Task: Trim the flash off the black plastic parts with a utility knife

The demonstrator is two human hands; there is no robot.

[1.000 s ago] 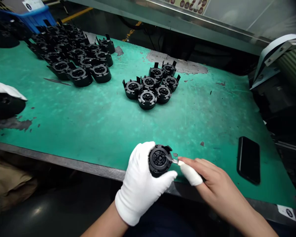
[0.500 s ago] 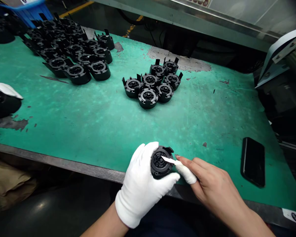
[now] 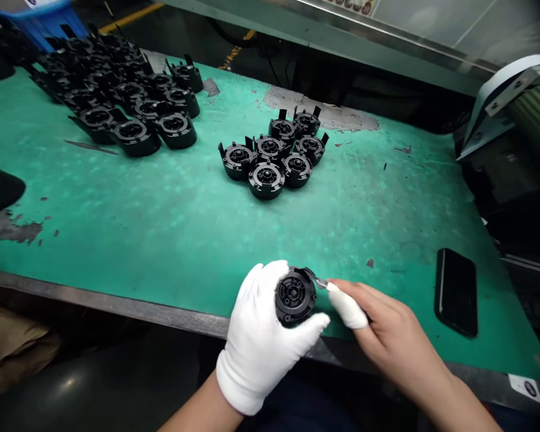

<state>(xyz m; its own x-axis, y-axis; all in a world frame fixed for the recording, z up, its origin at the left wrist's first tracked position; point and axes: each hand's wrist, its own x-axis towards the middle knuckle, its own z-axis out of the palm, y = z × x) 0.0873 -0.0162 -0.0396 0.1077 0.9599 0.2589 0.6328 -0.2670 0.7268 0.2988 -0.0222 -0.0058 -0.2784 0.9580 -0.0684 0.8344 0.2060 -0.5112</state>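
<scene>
My left hand (image 3: 261, 342), in a white glove, is closed round a round black plastic housing (image 3: 293, 294) near the front edge of the table. The housing's ribbed inside faces up towards me. My right hand (image 3: 382, 318) is bare apart from a white cover on the thumb. Between its thumb and forefinger is a small knife blade (image 3: 321, 282), whose tip meets the upper right rim of the housing. The knife's handle is hidden in the fingers.
Several similar black housings (image 3: 267, 177) stand grouped mid-table on the green surface (image 3: 175, 222). A larger cluster (image 3: 132, 137) fills the back left, near a blue crate (image 3: 49, 24). A black phone (image 3: 456, 292) lies at the right. Another dark part (image 3: 0, 187) sits at the left edge.
The knife has shifted from over the middle of the housing to its upper right rim, and the blade has turned. My left hand keeps its hold. The white-gloved hand at far left has nearly left view.
</scene>
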